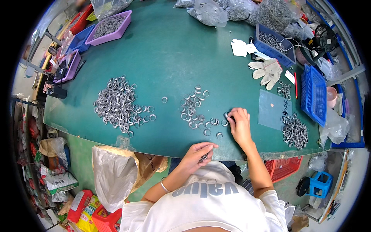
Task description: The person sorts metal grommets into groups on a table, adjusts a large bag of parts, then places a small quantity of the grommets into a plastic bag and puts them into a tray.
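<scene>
My right hand (241,126) pinches a grey metal ring (226,115) between thumb and fingers, just above the green table (162,58). Close to my body, the fingers of my left hand (193,157) are curled round metal rings (204,156); how many is hidden. A loose curved group of rings (191,110) lies in front of my hands, with a few single ones near my right fingertips. Farther left is a large heap of rings (116,102), and one lone ring (164,99) lies between heap and group. Another heap of rings (294,133) sits at the right.
A clear plastic sheet (270,110), a white work glove (267,72), a red pencil (296,86) and a blue basket (313,94) occupy the right side. Filled trays, such as the purple tray (125,29), and bags stand far off. A paper sack (116,172) hangs at the near edge.
</scene>
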Demonstrator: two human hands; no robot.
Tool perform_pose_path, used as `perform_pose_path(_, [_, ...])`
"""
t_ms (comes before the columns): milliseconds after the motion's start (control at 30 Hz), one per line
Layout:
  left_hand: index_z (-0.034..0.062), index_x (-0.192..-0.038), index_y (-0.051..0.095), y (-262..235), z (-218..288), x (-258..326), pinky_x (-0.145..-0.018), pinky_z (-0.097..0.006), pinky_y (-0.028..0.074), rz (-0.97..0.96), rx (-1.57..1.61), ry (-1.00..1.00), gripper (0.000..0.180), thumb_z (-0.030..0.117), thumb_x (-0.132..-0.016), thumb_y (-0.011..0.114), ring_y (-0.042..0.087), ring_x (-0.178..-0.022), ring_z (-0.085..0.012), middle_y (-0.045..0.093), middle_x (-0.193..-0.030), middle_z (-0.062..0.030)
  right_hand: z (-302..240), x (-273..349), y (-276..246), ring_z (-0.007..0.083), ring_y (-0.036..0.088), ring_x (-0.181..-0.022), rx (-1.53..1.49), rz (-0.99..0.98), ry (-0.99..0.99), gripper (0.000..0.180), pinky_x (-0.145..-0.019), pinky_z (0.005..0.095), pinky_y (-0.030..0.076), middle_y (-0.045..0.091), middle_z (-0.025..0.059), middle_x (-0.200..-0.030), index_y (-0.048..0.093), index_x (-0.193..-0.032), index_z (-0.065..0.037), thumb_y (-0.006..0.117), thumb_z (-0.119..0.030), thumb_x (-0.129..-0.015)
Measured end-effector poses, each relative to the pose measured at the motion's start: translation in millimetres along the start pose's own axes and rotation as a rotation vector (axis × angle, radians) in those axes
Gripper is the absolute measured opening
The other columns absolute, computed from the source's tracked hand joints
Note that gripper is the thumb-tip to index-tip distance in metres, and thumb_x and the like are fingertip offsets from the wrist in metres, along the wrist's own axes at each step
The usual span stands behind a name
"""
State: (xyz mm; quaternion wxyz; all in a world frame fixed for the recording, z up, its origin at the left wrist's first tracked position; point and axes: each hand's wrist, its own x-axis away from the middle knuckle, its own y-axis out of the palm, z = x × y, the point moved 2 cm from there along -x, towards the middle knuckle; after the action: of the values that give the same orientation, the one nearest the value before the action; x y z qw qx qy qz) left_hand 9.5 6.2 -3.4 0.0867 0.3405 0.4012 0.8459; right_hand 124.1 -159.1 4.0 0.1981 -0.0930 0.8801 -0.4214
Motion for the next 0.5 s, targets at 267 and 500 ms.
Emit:
perform_pose_path(267, [0.0066, -0.114, 0.058, 9.6, 4.3, -3.3, -0.049, -0.021, 0.035, 0.184, -0.040, 0.030, 0.029, 0.026, -0.093, 0.054, 0.048, -0.061, -0.0092, 0.055, -0.080, -0.0015, -51.1, 33.9, -20.9, 0.0253, 0.051, -0.092, -0.425, -0.216, 0.041, 0.009, -0.084, 0.0343, 0.040, 0.056, 0.0090, -0.094, 0.060, -0.082, -0.001, 0.066, -0.004, -0.075])
perform_pose_path(500, [0.0066, -0.111, 0.060, 0.4, 6.8, -7.7, -0.053, -0.021, 0.038, 0.030, -0.114, 0.061, 0.027, 0.024, -0.090, 0.058, 0.051, -0.068, -0.0097, 0.059, -0.086, -0.0027, -29.4, 15.7, -28.4, 0.0265, 0.052, -0.091, -0.073, 0.014, -0.060, 0.020, -0.079, 0.0349, 0.039, 0.060, 0.0076, -0.095, 0.065, -0.090, -0.004, 0.069, -0.004, -0.070])
